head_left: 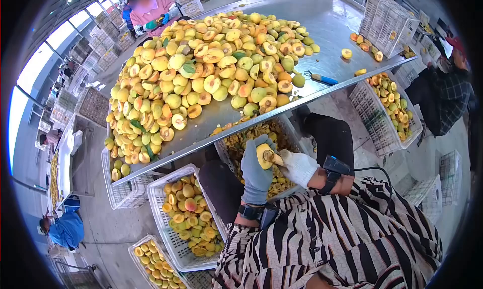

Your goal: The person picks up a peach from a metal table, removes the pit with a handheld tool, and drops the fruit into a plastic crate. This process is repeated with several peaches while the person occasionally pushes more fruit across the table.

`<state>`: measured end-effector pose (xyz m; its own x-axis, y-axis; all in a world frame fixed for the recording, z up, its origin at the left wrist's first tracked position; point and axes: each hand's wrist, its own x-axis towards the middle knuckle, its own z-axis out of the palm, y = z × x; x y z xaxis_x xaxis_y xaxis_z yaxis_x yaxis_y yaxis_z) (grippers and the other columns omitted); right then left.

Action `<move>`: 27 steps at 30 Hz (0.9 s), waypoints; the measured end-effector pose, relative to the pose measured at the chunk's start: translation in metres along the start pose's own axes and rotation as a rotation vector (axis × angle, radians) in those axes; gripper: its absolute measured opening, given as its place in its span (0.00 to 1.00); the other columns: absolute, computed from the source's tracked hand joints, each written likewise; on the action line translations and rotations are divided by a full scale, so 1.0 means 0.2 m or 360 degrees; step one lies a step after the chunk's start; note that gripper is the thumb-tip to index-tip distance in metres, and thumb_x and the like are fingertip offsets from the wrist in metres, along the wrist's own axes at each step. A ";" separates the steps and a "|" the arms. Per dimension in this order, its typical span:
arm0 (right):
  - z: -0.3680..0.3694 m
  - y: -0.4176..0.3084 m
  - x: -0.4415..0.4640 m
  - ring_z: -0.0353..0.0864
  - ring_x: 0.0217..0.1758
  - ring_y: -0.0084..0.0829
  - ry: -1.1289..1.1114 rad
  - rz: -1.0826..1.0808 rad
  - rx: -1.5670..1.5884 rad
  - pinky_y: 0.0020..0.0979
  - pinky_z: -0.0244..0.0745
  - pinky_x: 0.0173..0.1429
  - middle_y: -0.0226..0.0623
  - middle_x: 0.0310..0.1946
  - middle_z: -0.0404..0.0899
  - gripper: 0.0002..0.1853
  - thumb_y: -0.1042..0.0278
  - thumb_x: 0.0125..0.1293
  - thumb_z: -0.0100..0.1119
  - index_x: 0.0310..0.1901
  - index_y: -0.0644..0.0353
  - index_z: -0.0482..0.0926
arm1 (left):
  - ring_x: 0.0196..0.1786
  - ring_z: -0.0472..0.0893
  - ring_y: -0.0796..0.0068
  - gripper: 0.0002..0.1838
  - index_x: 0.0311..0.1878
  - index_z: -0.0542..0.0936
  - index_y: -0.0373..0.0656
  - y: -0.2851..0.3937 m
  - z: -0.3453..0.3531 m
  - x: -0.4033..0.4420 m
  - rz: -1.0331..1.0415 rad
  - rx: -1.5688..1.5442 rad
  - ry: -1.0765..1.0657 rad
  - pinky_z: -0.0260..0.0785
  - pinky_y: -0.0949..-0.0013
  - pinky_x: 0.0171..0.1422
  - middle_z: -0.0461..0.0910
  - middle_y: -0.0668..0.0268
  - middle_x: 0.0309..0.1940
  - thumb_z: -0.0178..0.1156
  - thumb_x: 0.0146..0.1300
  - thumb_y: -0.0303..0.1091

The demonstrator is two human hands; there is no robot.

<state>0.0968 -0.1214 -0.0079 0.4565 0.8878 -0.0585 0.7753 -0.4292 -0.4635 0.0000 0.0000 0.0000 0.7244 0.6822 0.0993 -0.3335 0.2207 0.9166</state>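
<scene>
Two gloved hands meet over one crate (294, 128) of peach scraps, in front of the metal table (327, 20). The left hand (255, 169), in grey, curls its fingers around one yellow peach (262, 158), its thumb side up. The right hand (300, 168), in white, closes its fingers around one brown-handled tool (275, 159), whose near end meets the peach; its fingertips are hidden. One blue-handled tool (324, 79) lies on the table beside one heap of peaches (201, 63), too many to count. Two crates of peaches stand at left, one nearer (163, 233), one lower (138, 255); one more (370, 123) stands at right.
</scene>
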 end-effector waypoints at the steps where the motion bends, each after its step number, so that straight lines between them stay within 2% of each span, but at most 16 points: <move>1: -0.01 0.00 0.00 0.83 0.33 0.49 0.0041 -0.0054 -0.0030 0.44 0.79 0.37 0.47 0.29 0.81 0.19 0.54 0.61 0.60 0.46 0.59 0.72 | 0.47 0.80 0.72 0.27 0.58 0.72 0.31 0.01 -0.01 0.00 -0.0007 0.0078 -0.0019 0.73 0.69 0.57 0.81 0.59 0.45 0.39 0.79 0.48; 6: 0.00 0.03 -0.02 0.83 0.33 0.50 0.0042 -0.0111 -0.0072 0.45 0.78 0.35 0.48 0.29 0.81 0.18 0.56 0.62 0.59 0.46 0.60 0.72 | 0.47 0.80 0.72 0.25 0.56 0.75 0.31 0.01 0.00 -0.02 0.0054 0.0367 -0.0100 0.73 0.70 0.55 0.81 0.60 0.44 0.39 0.79 0.46; 8: 0.06 0.05 -0.03 0.82 0.33 0.51 0.0006 -0.0037 0.0031 0.46 0.78 0.36 0.50 0.30 0.81 0.19 0.56 0.61 0.59 0.46 0.62 0.71 | 0.45 0.80 0.74 0.23 0.52 0.78 0.31 -0.02 0.00 -0.01 0.0437 0.0921 -0.0096 0.73 0.71 0.53 0.81 0.61 0.42 0.43 0.78 0.44; 9: 0.08 0.04 -0.02 0.82 0.33 0.51 0.0005 -0.0041 0.0028 0.46 0.78 0.36 0.50 0.30 0.81 0.19 0.56 0.61 0.59 0.46 0.62 0.71 | 0.45 0.80 0.74 0.23 0.52 0.78 0.31 -0.04 0.00 0.00 0.0440 0.0920 -0.0091 0.73 0.71 0.53 0.81 0.61 0.42 0.43 0.78 0.44; 11: 0.13 0.03 -0.01 0.82 0.34 0.54 -0.0089 0.0101 0.0300 0.47 0.78 0.36 0.51 0.30 0.81 0.20 0.57 0.61 0.59 0.46 0.64 0.69 | 0.43 0.81 0.72 0.15 0.49 0.77 0.34 -0.05 0.01 0.02 -0.0437 -0.0431 0.0266 0.73 0.70 0.51 0.82 0.62 0.40 0.54 0.72 0.39; 12: 0.13 0.01 0.00 0.82 0.36 0.55 -0.0053 0.0019 0.0396 0.47 0.78 0.39 0.55 0.33 0.80 0.21 0.57 0.62 0.57 0.48 0.66 0.70 | 0.43 0.81 0.72 0.15 0.49 0.77 0.34 -0.07 0.01 0.03 -0.0435 -0.0427 0.0271 0.73 0.70 0.51 0.82 0.62 0.40 0.54 0.72 0.39; 13: 0.12 0.00 -0.01 0.82 0.36 0.55 -0.0055 0.0018 0.0401 0.47 0.78 0.39 0.55 0.33 0.80 0.21 0.57 0.62 0.57 0.48 0.66 0.70 | 0.42 0.80 0.73 0.19 0.49 0.78 0.35 -0.08 0.02 0.03 -0.0338 -0.0232 0.0254 0.73 0.71 0.51 0.82 0.63 0.39 0.49 0.74 0.44; 14: 0.10 -0.01 -0.02 0.82 0.37 0.55 -0.0156 0.0044 0.0522 0.46 0.78 0.41 0.56 0.34 0.80 0.20 0.58 0.63 0.56 0.49 0.66 0.70 | 0.41 0.79 0.74 0.24 0.49 0.78 0.35 -0.09 0.01 0.03 -0.0242 -0.0038 0.0235 0.72 0.72 0.51 0.81 0.64 0.38 0.45 0.77 0.49; 15: 0.07 -0.04 -0.02 0.82 0.38 0.54 -0.0256 0.0070 0.0646 0.45 0.78 0.43 0.57 0.35 0.80 0.20 0.58 0.63 0.55 0.50 0.66 0.71 | 0.41 0.79 0.74 0.24 0.49 0.78 0.35 -0.08 0.02 0.03 -0.0244 -0.0034 0.0237 0.72 0.72 0.51 0.81 0.64 0.38 0.45 0.77 0.49; 19: 0.01 -0.01 0.00 0.82 0.41 0.54 -0.0247 -0.0041 0.0625 0.44 0.78 0.46 0.58 0.37 0.79 0.20 0.58 0.64 0.54 0.49 0.66 0.73 | 0.38 0.79 0.76 0.16 0.44 0.78 0.34 -0.01 0.03 0.04 -0.0080 -0.0008 0.0033 0.73 0.72 0.46 0.81 0.63 0.36 0.46 0.76 0.38; 21: -0.15 -0.07 -0.01 0.80 0.43 0.55 -0.0769 0.0141 0.0972 0.43 0.77 0.48 0.57 0.36 0.80 0.19 0.58 0.63 0.54 0.47 0.66 0.75 | 0.37 0.80 0.75 0.14 0.42 0.78 0.34 0.00 0.02 0.04 -0.0029 0.0030 -0.0074 0.74 0.72 0.44 0.81 0.62 0.36 0.47 0.75 0.34; 22: -0.13 -0.05 -0.01 0.81 0.41 0.50 -0.0862 0.0285 0.1049 0.41 0.76 0.48 0.54 0.35 0.80 0.19 0.56 0.63 0.54 0.45 0.65 0.76 | 0.37 0.80 0.75 0.11 0.40 0.77 0.34 -0.01 0.01 0.05 0.0024 0.0066 -0.0130 0.75 0.72 0.43 0.81 0.61 0.36 0.48 0.72 0.30; 23: -0.09 -0.02 -0.01 0.81 0.41 0.50 -0.0871 0.0291 0.1049 0.41 0.76 0.48 0.54 0.35 0.80 0.19 0.56 0.63 0.54 0.45 0.65 0.76 | 0.36 0.81 0.74 0.08 0.39 0.77 0.34 -0.03 0.00 0.04 0.0068 0.0102 -0.0183 0.76 0.72 0.41 0.82 0.60 0.36 0.49 0.70 0.26; 25: 0.03 0.07 -0.01 0.82 0.32 0.40 -0.0526 -0.0119 0.0640 0.36 0.78 0.39 0.48 0.31 0.80 0.18 0.55 0.64 0.56 0.43 0.64 0.76 | 0.36 0.81 0.73 0.07 0.39 0.77 0.35 -0.07 -0.03 0.04 0.0028 0.0134 -0.0277 0.77 0.71 0.41 0.82 0.60 0.35 0.50 0.68 0.25; 26: 0.15 0.15 -0.01 0.80 0.26 0.30 -0.0180 -0.0428 0.0352 0.32 0.76 0.31 0.40 0.28 0.79 0.18 0.54 0.64 0.57 0.42 0.63 0.75 | 0.36 0.82 0.72 0.06 0.40 0.77 0.35 -0.07 -0.04 0.06 0.0007 0.0167 -0.0379 0.77 0.71 0.41 0.82 0.60 0.35 0.50 0.66 0.24; 27: 0.09 0.10 -0.02 0.80 0.26 0.30 -0.0183 -0.0426 0.0354 0.32 0.76 0.31 0.40 0.28 0.79 0.18 0.54 0.64 0.57 0.42 0.63 0.75 | 0.36 0.82 0.72 0.06 0.40 0.77 0.35 -0.07 -0.05 0.06 0.0003 0.0166 -0.0378 0.77 0.71 0.41 0.82 0.60 0.35 0.50 0.66 0.24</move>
<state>0.1023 -0.1306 -0.0327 0.1883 0.9821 -0.0023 0.7409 -0.1436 -0.6561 0.0070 0.0109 -0.0150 0.8493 0.4970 0.1779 -0.2797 0.1379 0.9501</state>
